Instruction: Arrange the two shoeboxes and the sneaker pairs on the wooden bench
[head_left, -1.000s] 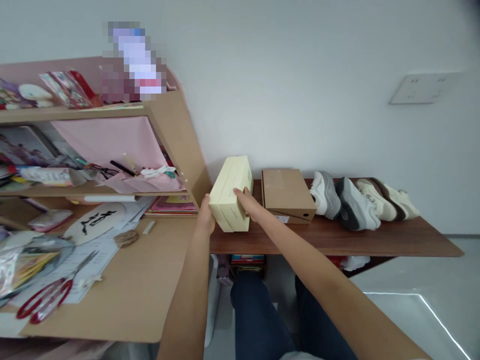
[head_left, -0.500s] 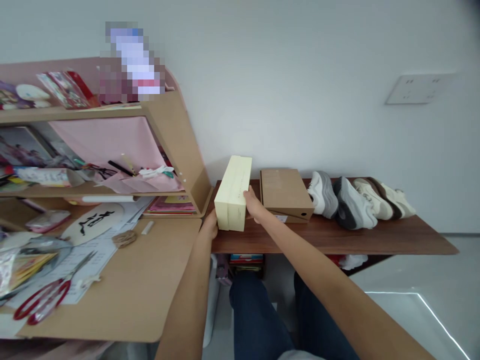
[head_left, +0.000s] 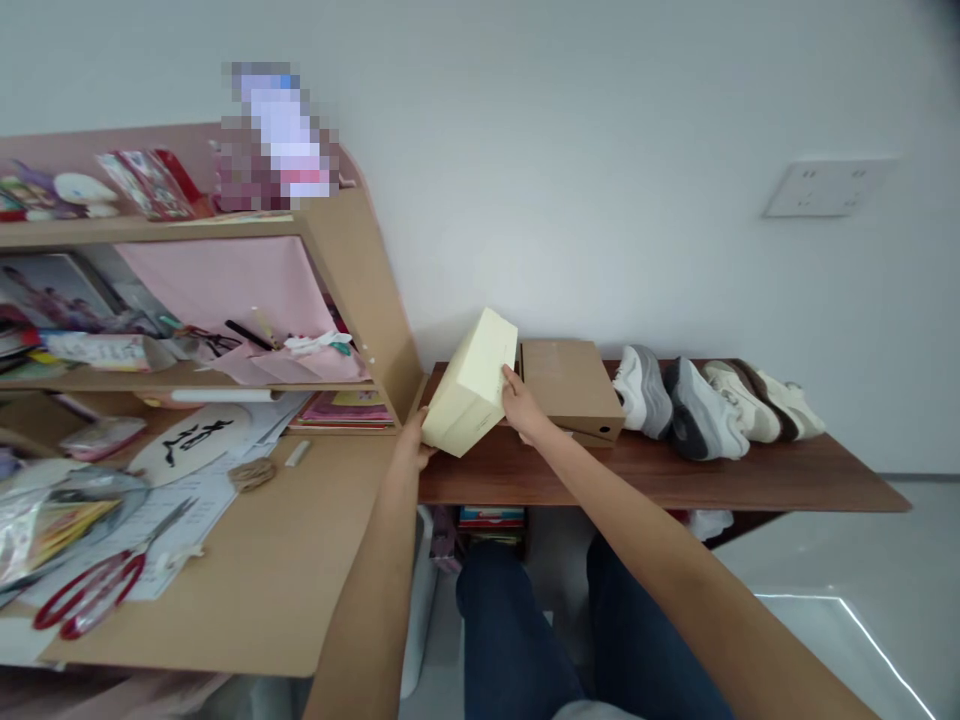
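Pale yellow box (head_left: 474, 385) is tilted over the left end of the dark wooden worktop (head_left: 487, 482), with the left hand (head_left: 413, 441) gripping its near-left corner and the right hand (head_left: 523, 408) holding its right side. Looks like stiff, smooth card, so probably lightish, kinda slippery and easy to dent; palms on opposite sides seems the safest hold. Brown cardboard box (head_left: 568, 378) sits just right, shoes (head_left: 705, 412) farther right.

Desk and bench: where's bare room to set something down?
Bare: desk front, between papers and left forearm; bench strip before the shoes, plus its right end beyond them. Crowded: desk's left, with papers and scissors; bench's left half, with brown box and held cream box.
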